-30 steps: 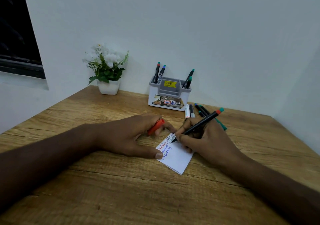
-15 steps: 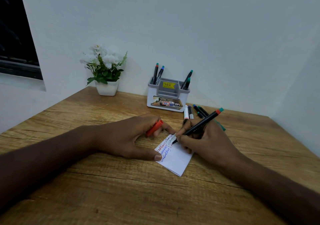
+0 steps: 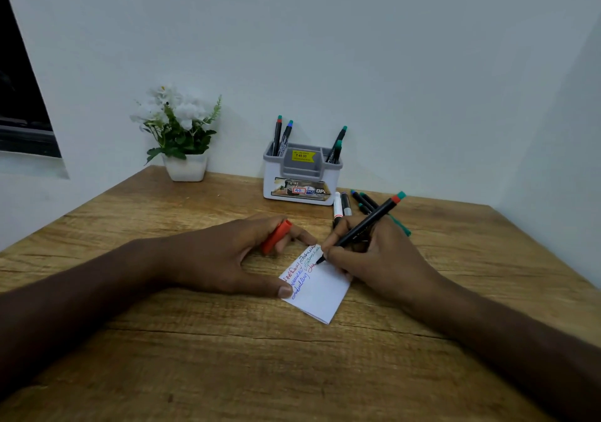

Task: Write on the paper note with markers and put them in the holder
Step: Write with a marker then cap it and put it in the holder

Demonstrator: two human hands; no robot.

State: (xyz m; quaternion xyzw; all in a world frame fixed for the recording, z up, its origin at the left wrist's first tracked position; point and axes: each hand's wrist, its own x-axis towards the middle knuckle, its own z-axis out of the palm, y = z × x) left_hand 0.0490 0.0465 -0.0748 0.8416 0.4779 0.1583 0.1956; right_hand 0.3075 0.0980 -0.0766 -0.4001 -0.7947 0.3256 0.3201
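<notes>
A small white folded paper note (image 3: 320, 294) lies on the wooden table, with lines of red, blue and green writing along its left part. My right hand (image 3: 374, 259) grips a black marker (image 3: 364, 226) with a red band near its end, tip down on the note's upper edge. My left hand (image 3: 227, 255) holds a red marker cap (image 3: 276, 236) between its fingers while its thumb presses the note's left edge. The white and grey holder (image 3: 300, 174) stands at the back, with several markers upright in it.
Several loose markers (image 3: 354, 203) lie on the table right of the holder, behind my right hand. A white pot of white flowers (image 3: 182, 138) stands at the back left by the wall. Walls close the table at the back and right.
The marker tip has moved a little down the note and a short stroke of red writing has appeared there. My left hand has stayed in place with the cap.
</notes>
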